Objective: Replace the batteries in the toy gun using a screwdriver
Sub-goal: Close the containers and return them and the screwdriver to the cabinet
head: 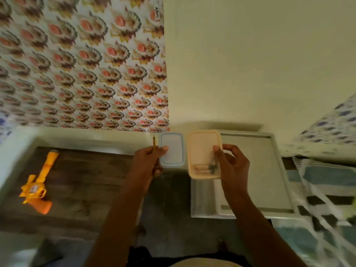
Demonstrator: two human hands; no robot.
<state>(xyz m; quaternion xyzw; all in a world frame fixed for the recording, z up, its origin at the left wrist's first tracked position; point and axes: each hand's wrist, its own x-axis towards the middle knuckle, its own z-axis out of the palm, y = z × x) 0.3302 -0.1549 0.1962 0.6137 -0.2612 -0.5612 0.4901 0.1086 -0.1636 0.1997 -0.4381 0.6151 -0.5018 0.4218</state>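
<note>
Step judged: fetching batteries. Advised: put the lid [172, 149] down first and keep the box [200, 147] level. The toy gun [37, 182] lies far left on the table [86, 180], untouched. Left hand [148, 160] grips the screwdriver [154, 143], thumb pinching the lid. Right hand [233, 162] curls round the box, batteries [201, 169] inside.

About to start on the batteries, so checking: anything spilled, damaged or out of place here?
Nothing stands out. The toy gun lies on the table, looking intact, away from both hands. The left hand holds lid and screwdriver; the right hand holds the open box, batteries inside.
</note>
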